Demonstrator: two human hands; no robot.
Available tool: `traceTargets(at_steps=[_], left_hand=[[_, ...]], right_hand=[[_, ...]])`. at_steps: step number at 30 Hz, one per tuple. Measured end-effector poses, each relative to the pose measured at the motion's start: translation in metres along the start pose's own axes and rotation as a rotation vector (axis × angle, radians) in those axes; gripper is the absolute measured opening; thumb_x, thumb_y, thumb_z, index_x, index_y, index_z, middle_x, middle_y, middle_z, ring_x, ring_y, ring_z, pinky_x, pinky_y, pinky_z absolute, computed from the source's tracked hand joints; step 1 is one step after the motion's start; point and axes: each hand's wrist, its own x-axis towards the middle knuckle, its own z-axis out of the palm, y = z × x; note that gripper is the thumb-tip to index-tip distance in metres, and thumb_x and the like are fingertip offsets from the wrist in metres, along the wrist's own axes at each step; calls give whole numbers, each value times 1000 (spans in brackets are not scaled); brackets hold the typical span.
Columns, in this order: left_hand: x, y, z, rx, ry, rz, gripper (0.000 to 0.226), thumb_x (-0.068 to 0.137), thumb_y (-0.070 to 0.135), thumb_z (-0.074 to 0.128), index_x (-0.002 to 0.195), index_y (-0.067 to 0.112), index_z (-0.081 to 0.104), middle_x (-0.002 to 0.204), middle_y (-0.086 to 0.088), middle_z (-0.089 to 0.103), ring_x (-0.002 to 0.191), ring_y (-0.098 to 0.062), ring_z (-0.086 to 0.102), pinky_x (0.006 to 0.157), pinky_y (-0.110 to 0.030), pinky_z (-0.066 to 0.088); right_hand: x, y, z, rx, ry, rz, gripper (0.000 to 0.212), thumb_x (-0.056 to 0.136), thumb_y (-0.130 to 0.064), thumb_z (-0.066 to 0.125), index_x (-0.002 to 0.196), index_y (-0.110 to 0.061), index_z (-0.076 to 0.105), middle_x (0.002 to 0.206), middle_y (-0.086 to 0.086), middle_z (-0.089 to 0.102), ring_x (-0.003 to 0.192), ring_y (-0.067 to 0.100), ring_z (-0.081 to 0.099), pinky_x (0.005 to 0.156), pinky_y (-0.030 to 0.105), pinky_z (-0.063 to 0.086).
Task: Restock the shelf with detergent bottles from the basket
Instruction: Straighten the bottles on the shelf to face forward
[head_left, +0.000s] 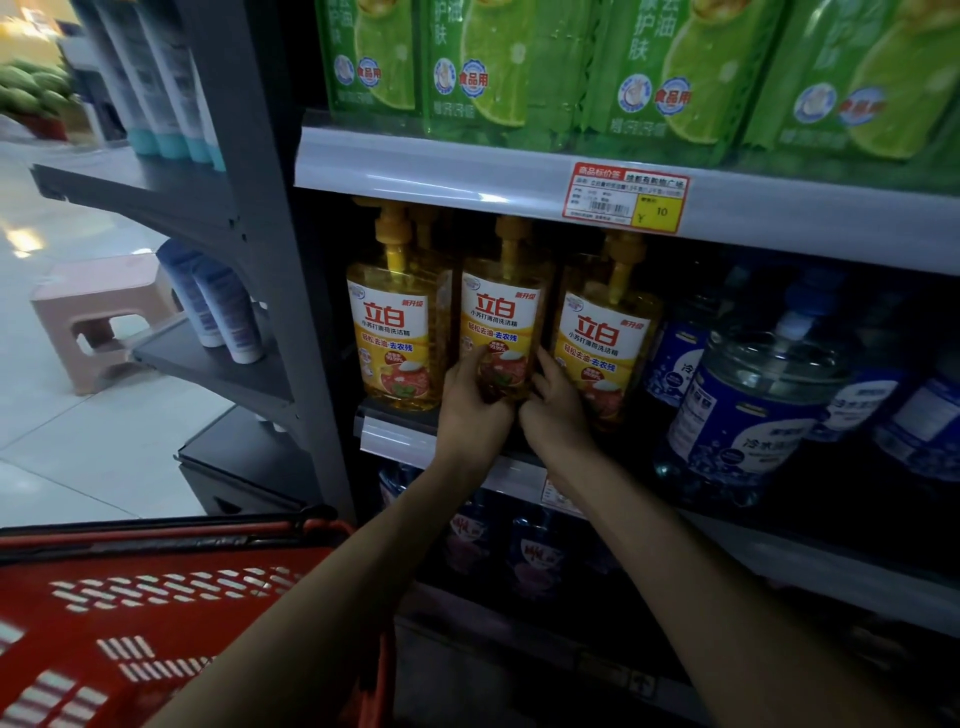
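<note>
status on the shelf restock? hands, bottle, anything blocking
Both hands, left and right, clasp the middle yellow bottle at shelf front. Yellow bottles flank it closely. Nothing blocking.

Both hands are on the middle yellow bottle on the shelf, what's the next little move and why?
Probably slide the middle yellow bottle straight back, then let go. The left hand and right hand grip its base at the shelf's front edge, in the gap between the two neighbouring yellow bottles, with its label already facing out.
</note>
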Motion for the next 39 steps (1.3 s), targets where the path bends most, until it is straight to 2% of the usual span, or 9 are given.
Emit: traceTargets(at_steps=[3,6,10,13,16,21,23,27,39], left_hand=[[-9,9,-2,29,-38,-14,63,79,25,64,141,28,55,141,-2,60,131,-18,57,109,-46,52],[-12,10,-3,44,-78,22,46,96,8,63,139,23,59,130,3,67,121,-11,62,101,-30,53],[-12,7,0,82,-97,51,36,96,15,71,131,23,64,108,20,67,103,9,60,87,-17,49],[-12,10,7,82,-111,64,45,92,26,77,134,21,63,116,12,71,110,3,62,92,-23,53],[-12,14,18,88,-124,78,48,90,31,80,134,23,62,121,8,70,115,-2,63,96,-29,55],[-10,18,41,74,-128,122,46,92,20,77,134,25,58,111,21,63,108,7,59,82,-12,48],[-9,16,47,46,-132,119,51,95,19,73,142,23,55,120,19,64,118,0,60,89,-16,50],[-6,12,55,16,-159,100,51,93,29,67,143,29,56,135,11,67,129,-9,60,108,-46,52],[-9,13,69,-62,-95,83,54,83,38,68,136,34,60,128,15,70,123,-9,63,107,-47,52]], right_hand=[[-8,-4,-4,-78,93,81,59,91,13,47,144,-12,50,142,11,57,134,26,52,109,33,43],[-18,-4,-17,-90,167,114,47,89,14,47,129,-5,62,130,14,64,120,30,61,105,41,50],[-28,1,-40,-125,238,97,39,88,9,52,113,-14,71,119,7,69,109,29,64,98,50,54],[-29,7,-53,-134,326,63,32,92,-4,60,88,-35,63,112,-1,71,105,24,67,92,51,57],[-30,8,-60,-158,466,41,5,99,-23,60,98,-28,58,108,2,68,99,29,67,86,52,58],[-33,10,-63,-169,421,59,48,100,-20,57,146,-24,43,134,4,61,117,29,62,100,50,51],[-31,14,-64,-160,366,55,57,95,-10,56,147,-31,45,137,1,61,122,25,60,104,48,50],[-26,17,-68,-99,322,71,64,90,-2,58,143,-38,50,134,-1,65,122,21,61,106,46,50],[-18,18,-76,-47,265,48,79,87,14,44,145,-39,50,133,-4,67,122,18,62,107,46,50]])
